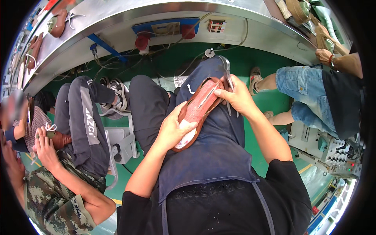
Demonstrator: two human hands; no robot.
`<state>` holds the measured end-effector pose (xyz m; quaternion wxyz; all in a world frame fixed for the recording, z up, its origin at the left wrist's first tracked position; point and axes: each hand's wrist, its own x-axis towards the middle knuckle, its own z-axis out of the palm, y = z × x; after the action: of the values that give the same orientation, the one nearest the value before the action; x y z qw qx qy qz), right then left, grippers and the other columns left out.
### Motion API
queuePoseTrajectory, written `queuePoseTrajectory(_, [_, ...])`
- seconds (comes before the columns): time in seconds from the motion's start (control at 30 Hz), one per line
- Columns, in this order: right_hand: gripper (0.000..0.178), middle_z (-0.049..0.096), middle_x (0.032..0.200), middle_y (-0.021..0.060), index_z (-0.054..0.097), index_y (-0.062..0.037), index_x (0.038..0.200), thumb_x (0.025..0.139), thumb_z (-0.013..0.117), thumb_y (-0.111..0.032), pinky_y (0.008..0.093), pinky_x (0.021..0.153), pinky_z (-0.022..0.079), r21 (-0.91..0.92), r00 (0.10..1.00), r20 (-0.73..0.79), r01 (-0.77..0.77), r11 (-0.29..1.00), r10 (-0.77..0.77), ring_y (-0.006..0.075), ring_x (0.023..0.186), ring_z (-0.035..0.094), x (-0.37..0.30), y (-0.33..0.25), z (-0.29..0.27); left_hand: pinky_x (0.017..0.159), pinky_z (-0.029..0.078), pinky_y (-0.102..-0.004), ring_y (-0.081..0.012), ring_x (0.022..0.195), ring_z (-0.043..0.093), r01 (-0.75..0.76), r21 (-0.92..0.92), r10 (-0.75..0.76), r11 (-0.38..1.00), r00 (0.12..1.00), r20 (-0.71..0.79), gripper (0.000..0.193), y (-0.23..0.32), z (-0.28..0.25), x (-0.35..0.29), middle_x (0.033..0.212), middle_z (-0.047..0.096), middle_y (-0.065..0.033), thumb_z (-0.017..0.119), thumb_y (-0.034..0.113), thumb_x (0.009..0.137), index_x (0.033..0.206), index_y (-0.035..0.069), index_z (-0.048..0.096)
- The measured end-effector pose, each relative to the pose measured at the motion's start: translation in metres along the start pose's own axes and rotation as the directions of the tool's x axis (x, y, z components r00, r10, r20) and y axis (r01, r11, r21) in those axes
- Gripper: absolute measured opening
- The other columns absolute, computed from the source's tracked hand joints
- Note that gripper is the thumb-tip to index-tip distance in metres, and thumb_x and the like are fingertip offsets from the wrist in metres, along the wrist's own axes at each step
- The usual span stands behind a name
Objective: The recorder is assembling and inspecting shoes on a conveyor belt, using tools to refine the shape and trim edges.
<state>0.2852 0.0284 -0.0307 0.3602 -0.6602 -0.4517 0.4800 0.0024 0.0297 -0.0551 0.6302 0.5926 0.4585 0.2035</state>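
I've got left hand (172, 131) clamping the upturned shoe (197, 113) on my lap, steadying it while right hand (235, 98) grips pincers (226, 72) at its toe.

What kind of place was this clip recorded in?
Most likely a shoe factory line: the left hand steadies an upturned shoe, the right hand works pincers, and more shoes ride a metal conveyor.

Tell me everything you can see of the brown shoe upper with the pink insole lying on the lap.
The brown shoe upper with the pink insole lies sole side up on the dark blue apron, slanting from lower left to upper right. A brown leather-like rim wraps a pink, board-like bottom with a white patch at the near end. The left hand cups its near end; the right hand presses metal pincers at its far end.
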Motion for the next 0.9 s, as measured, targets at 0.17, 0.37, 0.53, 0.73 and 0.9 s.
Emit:
queuePoseTrajectory(0.17, [0.02,0.064,0.09,0.0034,0.057,-0.0015,0.111,0.101,0.068,-0.015,0.0305,0.075,0.053,-0.002,0.992,0.119,0.041,0.999,-0.041,0.0123,0.079,0.063,-0.023,-0.024,-0.01,0.117,0.042,-0.0346,-0.0229,0.139,0.056,-0.008,-0.287,0.03,0.958,0.997,0.073,0.087,-0.005,-0.002,0.001,0.149,0.059,-0.0179,0.088,0.009,0.083,0.156,-0.005,0.043])
queuePoseTrajectory(0.37, [0.029,0.07,0.104,0.0254,0.051,0.0023,0.123,0.1,0.065,-0.009,0.0483,0.084,0.054,-0.452,0.859,0.512,0.277,0.848,-0.008,0.0464,0.095,0.068,-0.042,-0.064,-0.004,0.116,0.043,-0.035,-0.0248,0.138,0.058,-0.02,-0.247,0.033,0.969,0.998,0.051,0.09,-0.015,0.003,0.002,0.149,0.06,-0.0195,0.088,0.013,0.083,0.158,-0.002,0.041])
queuePoseTrajectory(0.53, [0.031,0.068,0.112,0.0272,0.052,0.0025,0.124,0.095,0.064,-0.004,0.0544,0.09,0.053,-0.553,0.802,0.598,0.406,0.728,0.007,0.0487,0.108,0.066,-0.041,-0.067,0.001,0.114,0.045,-0.0367,-0.0289,0.136,0.062,-0.033,-0.096,0.036,0.995,0.999,0.025,0.09,-0.021,0.008,0.002,0.144,0.064,-0.0211,0.088,0.021,0.083,0.16,0.006,0.043])
queuePoseTrajectory(0.73, [0.032,0.068,0.107,0.0257,0.054,0.0016,0.123,0.092,0.062,-0.002,0.0521,0.084,0.057,-0.61,0.743,0.669,0.55,0.571,0.0,0.0451,0.102,0.07,-0.037,-0.068,0.011,0.12,0.038,-0.0346,-0.0221,0.143,0.052,0.025,-0.135,-0.018,0.991,0.998,0.058,0.089,-0.006,0.009,-0.001,0.154,0.054,-0.0176,0.083,0.001,0.086,0.162,-0.003,0.035])
queuePoseTrajectory(0.9, [0.026,0.07,0.099,0.0255,0.057,0.0023,0.113,0.087,0.059,0.0,0.0526,0.078,0.059,-0.638,0.727,0.687,0.618,0.46,-0.023,0.0432,0.092,0.073,-0.036,-0.076,0.015,0.114,0.044,-0.034,-0.0193,0.133,0.061,0.019,-0.039,-0.019,0.999,1.0,0.019,0.088,-0.007,0.01,-0.004,0.144,0.064,-0.0123,0.085,0.006,0.086,0.161,0.004,0.04])
